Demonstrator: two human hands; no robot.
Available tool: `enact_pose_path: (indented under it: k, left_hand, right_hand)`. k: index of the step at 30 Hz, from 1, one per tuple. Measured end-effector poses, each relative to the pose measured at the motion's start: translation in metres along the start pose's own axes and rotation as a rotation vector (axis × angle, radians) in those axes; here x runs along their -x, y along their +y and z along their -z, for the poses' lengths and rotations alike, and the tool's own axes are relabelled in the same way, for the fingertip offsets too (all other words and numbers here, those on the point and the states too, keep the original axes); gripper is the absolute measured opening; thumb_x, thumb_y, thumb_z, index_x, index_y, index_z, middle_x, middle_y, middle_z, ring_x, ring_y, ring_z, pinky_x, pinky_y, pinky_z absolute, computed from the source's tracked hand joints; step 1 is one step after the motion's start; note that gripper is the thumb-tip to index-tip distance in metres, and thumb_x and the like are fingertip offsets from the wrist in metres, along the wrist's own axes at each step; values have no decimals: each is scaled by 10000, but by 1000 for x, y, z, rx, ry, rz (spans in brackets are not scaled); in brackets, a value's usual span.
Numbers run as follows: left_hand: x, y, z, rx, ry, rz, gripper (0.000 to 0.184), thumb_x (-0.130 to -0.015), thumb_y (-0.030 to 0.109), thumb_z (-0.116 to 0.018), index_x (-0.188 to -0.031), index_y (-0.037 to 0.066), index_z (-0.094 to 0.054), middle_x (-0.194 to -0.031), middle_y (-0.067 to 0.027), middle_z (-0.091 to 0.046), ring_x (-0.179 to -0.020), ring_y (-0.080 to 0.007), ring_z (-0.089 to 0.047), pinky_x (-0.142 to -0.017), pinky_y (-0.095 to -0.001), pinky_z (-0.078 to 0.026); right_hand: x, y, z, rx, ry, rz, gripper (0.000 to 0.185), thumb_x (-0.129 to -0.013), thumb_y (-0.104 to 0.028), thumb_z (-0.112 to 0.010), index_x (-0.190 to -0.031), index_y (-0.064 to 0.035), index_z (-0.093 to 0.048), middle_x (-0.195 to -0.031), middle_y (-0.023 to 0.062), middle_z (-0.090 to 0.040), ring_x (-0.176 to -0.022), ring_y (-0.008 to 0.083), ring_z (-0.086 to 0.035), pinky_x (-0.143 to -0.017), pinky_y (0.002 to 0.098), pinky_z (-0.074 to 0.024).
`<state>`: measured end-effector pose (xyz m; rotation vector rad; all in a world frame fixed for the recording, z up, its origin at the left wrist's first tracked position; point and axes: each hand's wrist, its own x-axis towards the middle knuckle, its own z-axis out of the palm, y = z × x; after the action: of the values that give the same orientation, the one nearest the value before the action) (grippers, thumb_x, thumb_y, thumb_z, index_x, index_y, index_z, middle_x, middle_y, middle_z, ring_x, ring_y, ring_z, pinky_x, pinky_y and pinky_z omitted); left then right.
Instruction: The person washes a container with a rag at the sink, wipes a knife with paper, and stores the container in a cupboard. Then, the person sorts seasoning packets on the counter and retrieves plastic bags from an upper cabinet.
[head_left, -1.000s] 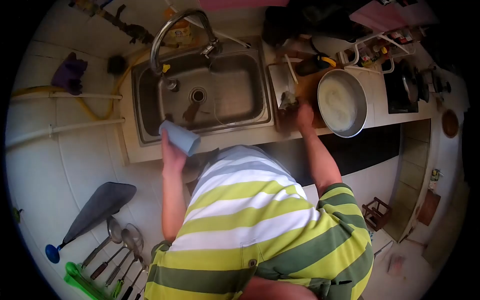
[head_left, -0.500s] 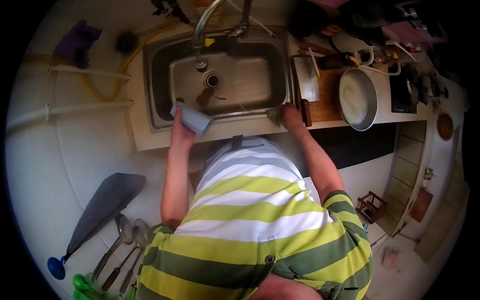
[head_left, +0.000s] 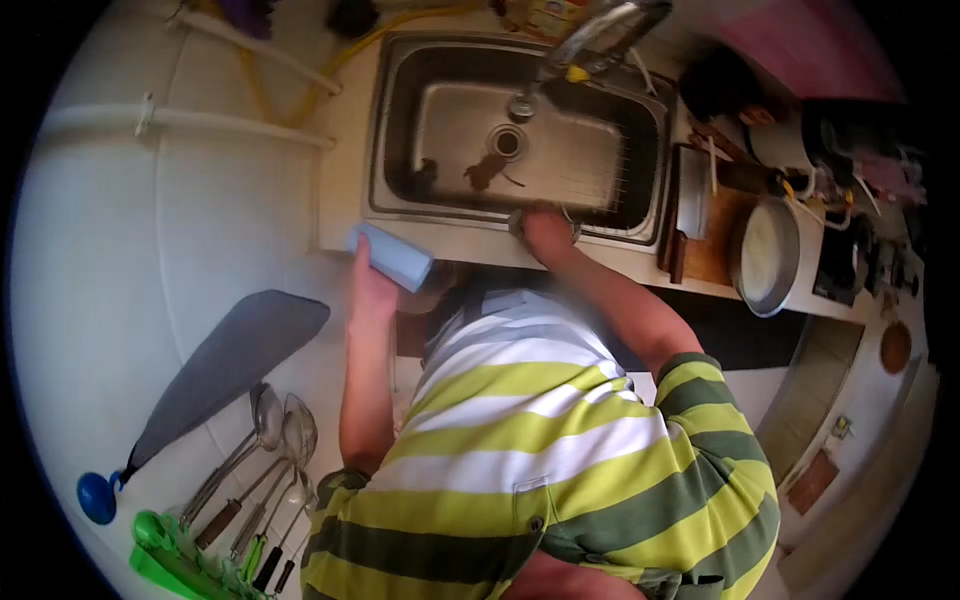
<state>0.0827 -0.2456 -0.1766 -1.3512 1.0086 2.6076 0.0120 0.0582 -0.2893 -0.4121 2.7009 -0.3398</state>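
Right hand at the sink's front edge; blue cup held in the left.
My right hand [head_left: 548,236] has shifted along the worktop [head_left: 333,212] to the near rim of the sink [head_left: 450,112], fingers closed over a greyish, cloth-like item [head_left: 516,225]; this places the item against the rim, apart from the cutting board [head_left: 714,242]. My left hand [head_left: 371,288] grips the blue cup [head_left: 399,261], tilted, just beside the sink's front-left corner. The cleaver [head_left: 692,192] lies on the board, between sink and metal pan [head_left: 790,245]. Brown residue [head_left: 484,173] sits near the drain [head_left: 507,143]. Item material: cannot confirm.
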Motion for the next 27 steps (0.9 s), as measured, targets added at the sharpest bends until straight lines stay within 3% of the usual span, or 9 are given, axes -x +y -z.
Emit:
enact_pose_path:
  k: [3, 5, 6, 9, 12, 16, 20, 25, 27]
  left_hand:
    - [17, -7, 44, 16, 77, -50, 532, -970, 437, -576, -1360, 93, -463, -1339, -70, -544, -1243, -256, -511, -1082, -443, -386]
    - [32, -12, 68, 129, 73, -21, 558, -975, 420, -576, -1388, 71, -433, -1350, -87, -525, -1254, -243, -487, -1086, -414, -359]
    - [37, -15, 79, 106, 116, -56, 535, -987, 434, -546, -1367, 69, -452, -1321, -93, -550, -1234, -249, -507, -1069, -411, -378]
    - [60, -17, 97, 164, 234, -37, 530, -1001, 446, -509, -1365, 65, -453, -1328, -98, -548, -1238, -255, -508, -1071, -419, -380]
    - [74, -18, 99, 159, 223, -69, 530, -1011, 446, -482, -1366, 54, -449, -1339, -107, -543, -1240, -258, -513, -1072, -422, -386]
    - [57, -30, 107, 151, 130, -30, 550, -1002, 447, -503, -1380, 53, -439, -1345, -102, -540, -1242, -251, -510, -1081, -412, -378]
    - [31, -31, 57, 35, 81, 31, 601, -963, 457, -579, -1384, 52, -438, -1355, -82, -528, -1261, -232, -484, -1085, -396, -365]
    - [-15, -32, -3, -100, -85, 106, 572, -962, 418, -602, -1365, 39, -454, -1332, -77, -534, -1221, -232, -497, -1094, -392, -340]
    - [-24, -29, -31, -144, -189, 130, 526, -971, 381, -600, -1339, 28, -471, -1303, -80, -544, -1198, -222, -506, -1080, -392, -353]
  right_hand:
    - [-41, -45, -6, 24, -71, 257, 236, -840, -117, -546, -970, 29, -680, -950, 253, -678, -817, 383, -686, -740, 491, -559]
    - [-61, -99, -12, -173, -93, 237, 283, -870, -146, -519, -1025, 49, -653, -1035, 285, -656, -913, 397, -669, -830, 525, -522]
    - [-72, -130, -17, -258, -145, 167, 318, -858, -132, -538, -1137, 8, -597, -1129, 277, -605, -1015, 404, -620, -878, 515, -505]
    - [-72, -198, 7, -251, -116, 409, 352, -916, -188, -482, -1219, -25, -556, -1239, 297, -535, -1200, 422, -510, -1013, 532, -414]
    - [-78, -206, -20, -221, 17, 468, 332, -916, -165, -476, -1228, -87, -560, -1243, 266, -529, -1199, 429, -494, -991, 515, -439]
    - [-49, -147, -1, -256, 4, 446, 360, -878, -122, -509, -1234, -98, -562, -1229, 225, -554, -1172, 416, -516, -974, 497, -451]
    - [3, -39, -1, -144, 136, 365, 412, -836, -101, -535, -1246, -120, -568, -1164, 191, -573, -1135, 388, -538, -952, 466, -470]
    - [77, 60, 33, -50, 81, 74, 564, -724, 38, -572, -1266, -119, -572, -1062, 167, -558, -1053, 373, -548, -936, 447, -473]
    - [95, 81, 42, -103, 99, -45, 594, -699, 78, -582, -1264, -104, -576, -1155, 169, -558, -1101, 378, -538, -954, 431, -467]
